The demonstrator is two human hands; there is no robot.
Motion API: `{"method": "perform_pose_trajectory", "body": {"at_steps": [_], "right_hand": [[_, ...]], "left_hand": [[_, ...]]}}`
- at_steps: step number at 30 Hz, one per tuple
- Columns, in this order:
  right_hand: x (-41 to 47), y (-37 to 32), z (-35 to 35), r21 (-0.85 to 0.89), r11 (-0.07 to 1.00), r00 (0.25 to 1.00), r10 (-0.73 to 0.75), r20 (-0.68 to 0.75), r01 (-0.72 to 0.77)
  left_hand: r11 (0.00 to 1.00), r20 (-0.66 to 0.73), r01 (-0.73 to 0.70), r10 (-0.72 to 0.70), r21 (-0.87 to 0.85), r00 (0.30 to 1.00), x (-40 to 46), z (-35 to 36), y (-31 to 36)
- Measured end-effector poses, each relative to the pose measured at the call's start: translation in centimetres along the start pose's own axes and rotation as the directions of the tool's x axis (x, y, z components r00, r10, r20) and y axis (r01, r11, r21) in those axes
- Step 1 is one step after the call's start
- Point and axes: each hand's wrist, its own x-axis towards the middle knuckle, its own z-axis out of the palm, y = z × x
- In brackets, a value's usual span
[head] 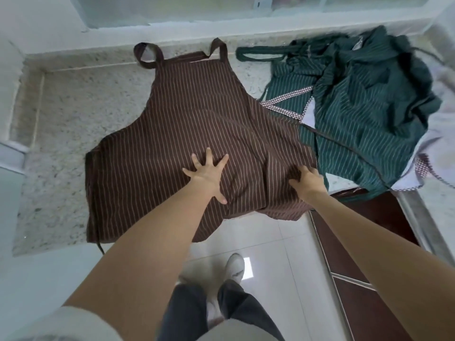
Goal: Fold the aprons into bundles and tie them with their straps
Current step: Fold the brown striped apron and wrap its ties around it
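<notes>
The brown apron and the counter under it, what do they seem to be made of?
The brown apron looks like thin woven cloth, matte, with pale pinstripes; it wrinkles softly around the left hand pressing it. The counter looks like speckled stone, perhaps granite or a composite; the pale grainy flecks suggest so.

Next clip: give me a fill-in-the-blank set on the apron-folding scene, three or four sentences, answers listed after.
1. The apron spread flat on the counter is ____ with thin pale stripes.
2. The left hand presses on the brown apron with fingers ____.
3. The right hand grips the brown apron's ____ edge.
4. The crumpled pile beside it is ____ striped fabric.

Answers: brown; spread; right; green
</notes>
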Motion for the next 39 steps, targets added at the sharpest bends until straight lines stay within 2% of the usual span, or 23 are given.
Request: {"method": "perform_pose_trajectory", "body": {"at_steps": [3,5,10,18,21,23,25,28,31,33,34,36,39], "right_hand": [[0.2,1.0,0.3,-0.101,0.994,0.995,-0.021,0.097,0.031],[0.4,1.1,0.2,-0.140,0.989,0.994,-0.025,0.111,0.041],[1.4,1.1,-0.4,-0.116,0.992,0.986,-0.020,0.165,0.040],[2.4,2.7,-2.7,-0.223,0.972,0.977,-0.032,0.209,0.079],[2.6,2.2,-2.6,-0.167,0.985,0.996,-0.024,0.088,0.038],[2.9,1.5,-2.6,-0.020,0.999,0.998,-0.029,-0.053,0.028],[3.4,0.8,-2.8,0.128,0.992,0.994,0.004,-0.112,0.011],[4.0,0.1,-3.1,0.078,0.997,0.989,0.023,-0.146,-0.012],[5.1,-0.9,-3.7,0.066,0.986,0.952,-0.129,-0.279,0.153],[5.9,-2.2,-4.3,0.141,0.953,0.931,-0.220,-0.292,0.270],[6.4,-2.9,-4.7,0.188,0.941,0.936,-0.225,-0.270,0.281],[7.6,-4.0,-5.3,0.237,0.950,0.968,-0.157,-0.197,0.203],[9.2,-5.1,-6.1,0.170,0.985,0.999,0.027,-0.042,-0.019]], "left_hand": [[1.000,-0.009,0.017,-0.017,0.001,1.000,0.0,-0.1,0.3],[0.999,-0.010,0.031,-0.030,0.024,0.999,0.1,-0.3,0.6],[0.996,-0.002,0.054,-0.054,0.073,0.999,0.4,-0.5,1.2],[0.987,0.000,0.058,-0.059,0.149,0.998,0.4,-0.5,0.5],[0.973,-0.106,0.054,-0.031,0.223,0.994,0.3,-0.4,0.5],[0.976,-0.255,0.027,0.030,0.214,0.966,0.5,-0.8,0.8],[0.986,-0.330,-0.022,0.076,0.164,0.941,1.1,-1.5,1.1],[0.995,-0.279,-0.057,0.077,0.077,0.957,2.2,-2.4,1.6],[0.999,-0.213,-0.043,0.040,-0.011,0.976,2.7,-2.1,1.8],[0.999,-0.222,-0.023,0.028,0.028,0.975,2.9,-2.1,1.9],[0.997,-0.224,-0.006,0.024,0.081,0.974,3.0,-2.3,2.1],[0.982,-0.217,0.030,0.011,0.188,0.976,3.4,-2.9,2.4],[0.946,-0.183,0.070,-0.011,0.315,0.983,4.0,-3.6,3.2]]}}
